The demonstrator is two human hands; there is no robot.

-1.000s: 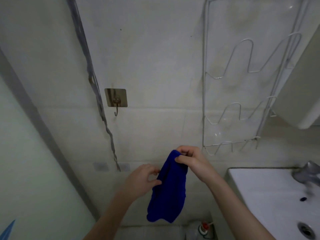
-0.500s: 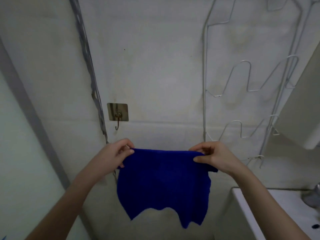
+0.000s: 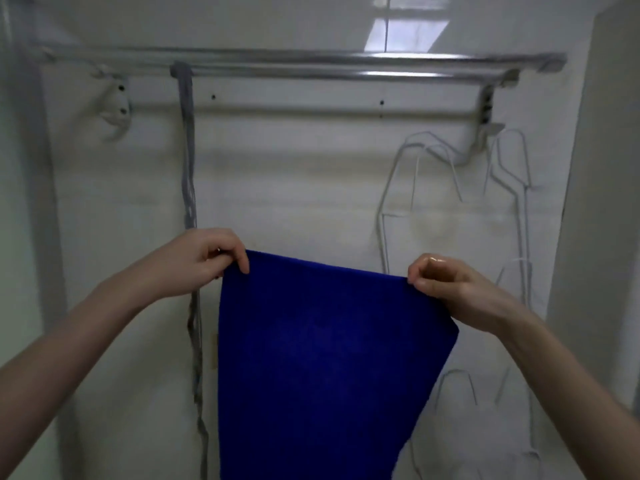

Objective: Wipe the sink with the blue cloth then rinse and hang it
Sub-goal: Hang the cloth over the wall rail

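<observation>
- The blue cloth [image 3: 318, 358] is held up in front of the white tiled wall [image 3: 294, 188], spread flat between both hands and hanging straight down.
- Its top edge is pulled fairly taut and slopes slightly down toward the right. Its lower part runs out of view at the bottom.
- The left hand [image 3: 197, 261] pinches the cloth's upper left corner, with the thumb and curled fingers closed on the edge.
- The right hand [image 3: 446, 289] pinches the upper right corner in the same way. Its fingers are curled in and the thumb presses the fabric against them, and a wet shine shows on a knuckle.
- Both forearms are bare and reach up from the lower corners of the view.
- A metal towel rail [image 3: 311, 60] with two parallel bars runs across the wall well above the cloth, and the cloth is not touching it.
- A narrow grey strap [image 3: 188, 150] is looped over the rail's front bar. It hangs down the wall, passing behind the left hand and just left of the cloth.
- A white wire rack [image 3: 512, 202] hangs on the wall to the right, partly behind the right hand and the cloth's right edge.
- A white wall bracket [image 3: 116, 112] sits below the rail's left end.
- A pale vertical panel [image 3: 609, 202] fills the right side of the view.
</observation>
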